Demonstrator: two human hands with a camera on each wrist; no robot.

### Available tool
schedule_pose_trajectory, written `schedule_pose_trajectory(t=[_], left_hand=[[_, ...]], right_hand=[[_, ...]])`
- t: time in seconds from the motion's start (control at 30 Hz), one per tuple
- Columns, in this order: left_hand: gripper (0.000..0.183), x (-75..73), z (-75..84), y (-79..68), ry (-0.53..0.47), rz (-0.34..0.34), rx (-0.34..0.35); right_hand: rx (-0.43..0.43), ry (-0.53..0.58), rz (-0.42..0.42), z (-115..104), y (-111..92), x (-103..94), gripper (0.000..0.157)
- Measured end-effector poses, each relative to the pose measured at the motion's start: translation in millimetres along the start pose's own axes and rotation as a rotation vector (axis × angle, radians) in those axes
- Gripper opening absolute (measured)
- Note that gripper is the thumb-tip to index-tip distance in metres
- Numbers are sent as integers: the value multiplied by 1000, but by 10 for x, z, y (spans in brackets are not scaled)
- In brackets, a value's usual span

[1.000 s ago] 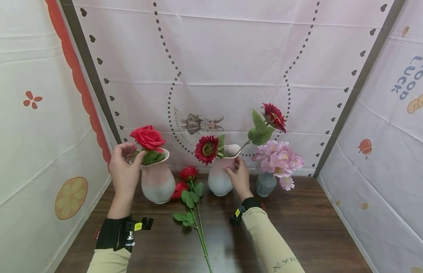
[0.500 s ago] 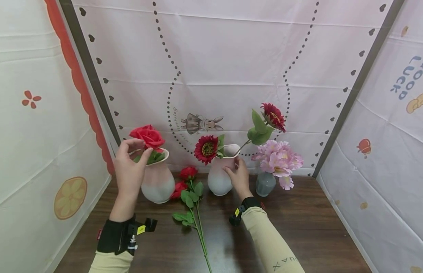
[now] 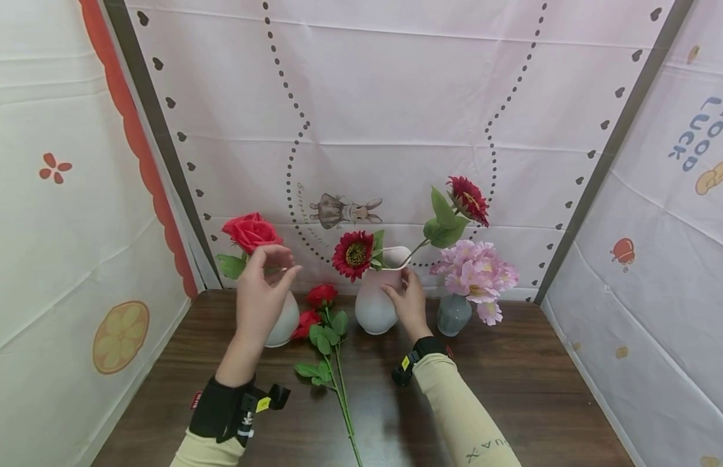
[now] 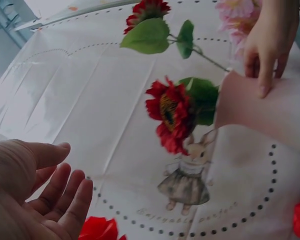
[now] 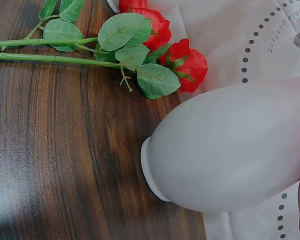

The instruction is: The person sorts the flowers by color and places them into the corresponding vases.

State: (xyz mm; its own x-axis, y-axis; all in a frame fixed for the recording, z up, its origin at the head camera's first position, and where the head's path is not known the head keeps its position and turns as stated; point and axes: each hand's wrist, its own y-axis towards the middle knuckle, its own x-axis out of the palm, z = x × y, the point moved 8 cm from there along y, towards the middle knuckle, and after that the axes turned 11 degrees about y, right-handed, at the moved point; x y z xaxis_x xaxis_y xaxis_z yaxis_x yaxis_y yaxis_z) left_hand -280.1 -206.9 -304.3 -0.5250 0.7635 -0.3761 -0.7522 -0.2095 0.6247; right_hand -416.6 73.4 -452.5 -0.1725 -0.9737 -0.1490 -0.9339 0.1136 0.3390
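My left hand [image 3: 257, 305] is in front of the left vase [image 3: 284, 325], thumb and fingers apart and bent, holding nothing. It hides much of that vase and its rim. A large red rose [image 3: 250, 231] stands in the vase, just above the hand. In the left wrist view the left palm and fingers [image 4: 65, 200] show nothing between them. My right hand [image 3: 410, 305] grips the neck of the pink-and-white middle vase [image 3: 373, 303], thumb at the front. That upright vase holds two dark red sunflower-like blooms, one at left [image 3: 353, 255], one at upper right [image 3: 469, 200].
Two long-stemmed red roses [image 3: 332, 350] lie on the dark wooden table [image 3: 513, 389] between the two vases. At the right stands a small grey-blue vase [image 3: 454, 316] of pink flowers [image 3: 478, 272]. White printed cloth [image 3: 396, 97] walls the back and sides.
My left hand has moved right, from the rose's left side to in front of the left vase, its fingers coming away from the flower. The right hand and middle vase stay put.
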Motion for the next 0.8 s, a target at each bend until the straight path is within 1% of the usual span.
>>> schedule_pose_trajectory(t=[0.1, 0.23, 0.47, 0.6, 0.73, 0.8], left_hand=[[28, 171, -34, -63, -5, -66, -4], [29, 389, -115, -150, -31, -158, -44], [27, 718, -295, -334, -32, -271, -110], [28, 910, -475, -485, 26, -341, -162], [26, 1090, -696, -642, 108, -407, -231], [25, 1174, -805, -719, 130, -435, -262]], right_hand=[[0, 1, 2, -5, -1, -2, 63], [5, 5, 2, -8, 0, -4, 63], [7, 14, 0, -6, 3, 0, 60], [12, 11, 2, -8, -4, 0, 61], [16, 7, 3, -19, -14, -2, 62], [19, 5, 4, -17, -15, -3, 62]])
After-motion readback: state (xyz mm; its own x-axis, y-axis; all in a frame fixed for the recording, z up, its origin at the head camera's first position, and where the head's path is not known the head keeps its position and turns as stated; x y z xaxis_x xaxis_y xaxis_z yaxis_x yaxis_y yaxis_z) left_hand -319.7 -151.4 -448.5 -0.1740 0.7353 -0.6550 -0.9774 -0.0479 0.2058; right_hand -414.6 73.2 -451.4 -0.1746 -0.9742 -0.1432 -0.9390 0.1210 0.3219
